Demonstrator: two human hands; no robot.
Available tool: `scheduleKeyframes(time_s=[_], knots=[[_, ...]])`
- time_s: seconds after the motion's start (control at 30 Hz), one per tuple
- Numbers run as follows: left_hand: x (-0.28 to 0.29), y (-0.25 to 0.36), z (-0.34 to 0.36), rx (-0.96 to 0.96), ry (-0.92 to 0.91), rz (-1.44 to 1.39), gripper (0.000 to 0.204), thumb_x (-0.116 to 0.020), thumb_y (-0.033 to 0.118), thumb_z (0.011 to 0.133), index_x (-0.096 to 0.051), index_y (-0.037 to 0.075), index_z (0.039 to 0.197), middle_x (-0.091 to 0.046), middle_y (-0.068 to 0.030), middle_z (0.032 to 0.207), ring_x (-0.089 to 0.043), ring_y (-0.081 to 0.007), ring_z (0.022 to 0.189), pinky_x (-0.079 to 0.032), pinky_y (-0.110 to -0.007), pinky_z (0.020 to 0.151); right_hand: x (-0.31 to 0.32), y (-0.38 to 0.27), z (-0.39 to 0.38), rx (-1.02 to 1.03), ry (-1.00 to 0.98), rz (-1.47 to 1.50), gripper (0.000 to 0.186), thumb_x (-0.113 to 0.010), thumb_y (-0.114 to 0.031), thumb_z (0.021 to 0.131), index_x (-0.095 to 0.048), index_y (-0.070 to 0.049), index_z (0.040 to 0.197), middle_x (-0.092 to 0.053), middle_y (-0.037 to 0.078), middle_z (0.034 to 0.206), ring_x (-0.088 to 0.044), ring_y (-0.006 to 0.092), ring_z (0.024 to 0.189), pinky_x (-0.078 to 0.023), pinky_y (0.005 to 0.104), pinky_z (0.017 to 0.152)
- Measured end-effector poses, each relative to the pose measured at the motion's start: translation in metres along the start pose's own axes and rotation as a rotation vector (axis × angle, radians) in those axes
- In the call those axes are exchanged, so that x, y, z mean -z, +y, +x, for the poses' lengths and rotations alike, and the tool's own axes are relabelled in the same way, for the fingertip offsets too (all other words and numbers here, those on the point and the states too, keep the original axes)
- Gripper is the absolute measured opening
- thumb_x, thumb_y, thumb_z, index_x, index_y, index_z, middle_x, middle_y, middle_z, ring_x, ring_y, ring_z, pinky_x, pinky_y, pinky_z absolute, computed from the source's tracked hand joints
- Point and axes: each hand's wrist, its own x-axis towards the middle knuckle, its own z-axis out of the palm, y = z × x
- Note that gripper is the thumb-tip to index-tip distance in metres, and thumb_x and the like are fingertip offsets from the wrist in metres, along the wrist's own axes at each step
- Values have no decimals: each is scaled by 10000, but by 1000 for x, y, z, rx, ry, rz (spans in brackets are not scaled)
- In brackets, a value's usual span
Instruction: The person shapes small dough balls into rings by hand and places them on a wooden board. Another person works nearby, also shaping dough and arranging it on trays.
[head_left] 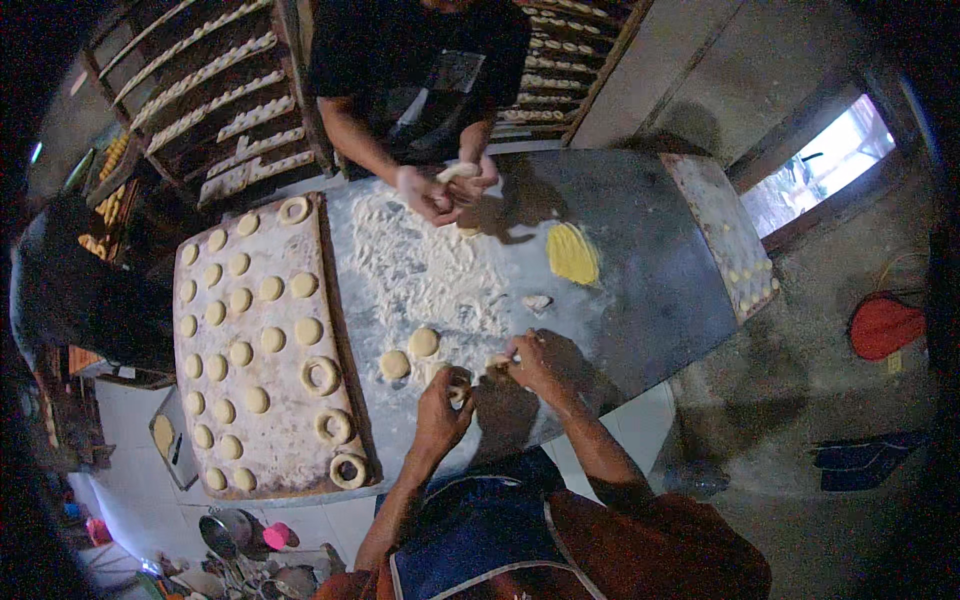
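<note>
At the near side of the grey table, my left hand [440, 418] is closed on a dough ring [458, 388], its hole showing between the fingers. To its right, my right hand [534, 362] has its fingers closed on a small piece of pale dough [497, 366] just above the tabletop. Two flat dough rounds [395, 364] lie on the table beyond my left hand. White flour [430, 265] is spread across the middle of the table. Across from me, another person's hands [448, 193] hold a lump of dough.
A floury board [290, 330] with several dough rounds and rings lies at the left. Yellow powder [572, 254] and a small pale scrap [537, 302] sit on the table. Another board [730, 235] rests at the right end. Racks [235, 110] of shaped dough stand behind.
</note>
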Motion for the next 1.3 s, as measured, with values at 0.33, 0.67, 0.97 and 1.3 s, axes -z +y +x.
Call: scheduleKeyframes(time_s=[0.33, 0.67, 0.97, 1.3], knots=[[-67, -14, 17, 301, 215, -526, 255, -678, 181, 924, -669, -39, 1054, -698, -77, 933, -637, -130, 850, -514, -276, 746, 37, -46, -2, -408, -169, 996, 478, -796, -206, 767, -476, -56, 1089, -581, 46, 919, -605, 165, 841, -530, 328, 709], [-90, -9, 14, 384, 431, -982, 260, -634, 51, 922, -551, 5, 1164, -675, -90, 1008, -628, -154, 924, -508, -283, 798, 67, -56, 26, -319, -501, 1241, 552, -683, -107, 793, -407, -49, 1268, -547, 98, 1134, -638, 223, 900, -534, 319, 776], [-90, -4, 24, 292, 377, -417, 343, -597, 15, 880, -460, 97, 1184, -564, -41, 982, -589, -162, 836, -495, -343, 682, 10, -3, 15, -211, -400, 654, 455, -431, -465, 984, -583, -42, 1057, -620, 48, 836, -608, 186, 697, -486, 308, 609], [-70, -35, 33, 219, 632, -587, 290, -454, 369, 988, -488, 91, 1062, -539, -86, 911, -584, -222, 792, -478, -370, 627, 0, -78, 29, -32, -247, 301, 617, -426, -498, 980, -646, 71, 886, -656, 144, 745, -626, 228, 713, -494, 388, 699]])
